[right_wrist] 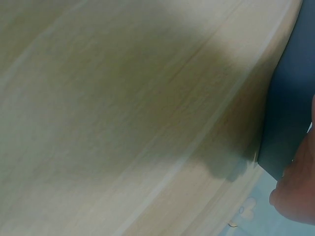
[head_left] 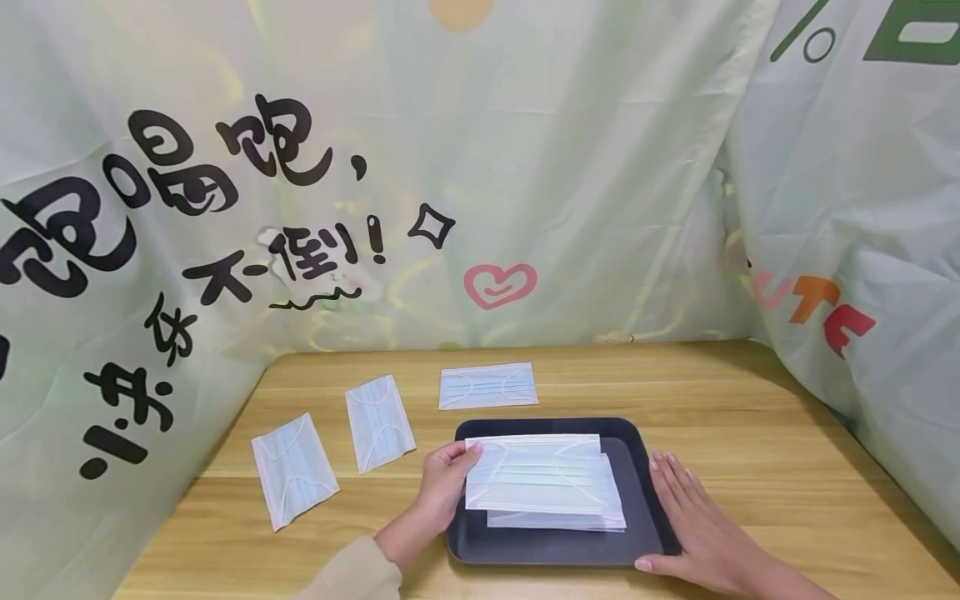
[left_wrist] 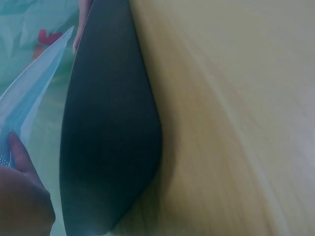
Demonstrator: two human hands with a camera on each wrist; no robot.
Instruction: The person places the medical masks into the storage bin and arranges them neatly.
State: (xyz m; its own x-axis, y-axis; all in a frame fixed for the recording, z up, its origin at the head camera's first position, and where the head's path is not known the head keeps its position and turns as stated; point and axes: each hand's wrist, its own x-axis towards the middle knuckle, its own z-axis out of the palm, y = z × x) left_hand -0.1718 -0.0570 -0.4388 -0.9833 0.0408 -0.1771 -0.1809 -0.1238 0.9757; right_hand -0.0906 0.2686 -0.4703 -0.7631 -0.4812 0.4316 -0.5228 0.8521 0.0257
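In the head view my left hand pinches the left end of a pale blue face mask between thumb and fingers. That mask is over a stack of face masks in a dark grey tray. The left wrist view shows the held mask tilted above the tray's side wall, with the thumb on it. My right hand lies along the tray's right rim, fingers straight, thumb near the front right corner. Only part of that hand shows in the right wrist view, beside the tray wall.
Three more masks lie apart on the wooden table: one at left, one nearer the middle, one behind the tray. A printed cloth hangs round the table's back and sides.
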